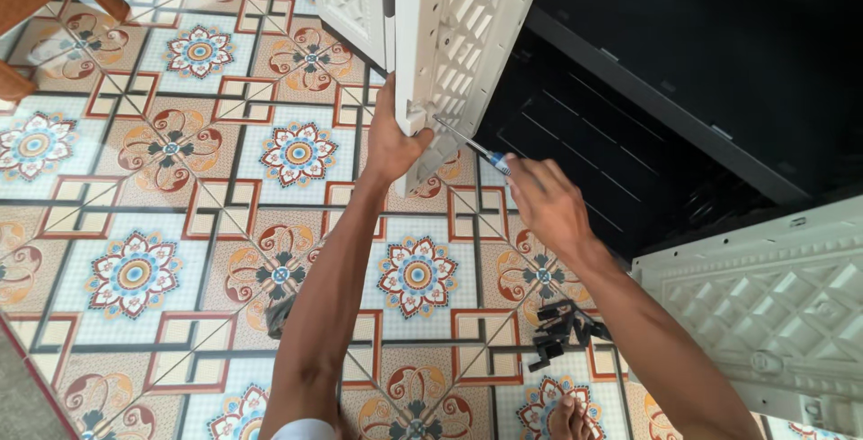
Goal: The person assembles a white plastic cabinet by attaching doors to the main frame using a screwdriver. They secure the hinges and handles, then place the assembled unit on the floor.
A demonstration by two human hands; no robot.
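Two hands worked the cream plastic cabinet door (pixel 454 35): left hand (pixel 393 139) clamped its lower corner, right hand (pixel 547 202) closed around a blue-handled screwdriver (pixel 469 142), tip at that corner. Risk: slanted driver could slip off toward the left thumb; loose black fittings (pixel 559 328) on tiled floor (pixel 180 224) underfoot.

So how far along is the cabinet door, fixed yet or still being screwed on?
Still being screwed. The white door panel stands at the dark cabinet, steadied at its lower corner by the left hand. The right hand drives a screwdriver into that corner. Left: small black parts lie unused on the floor, and another white panel hangs open.
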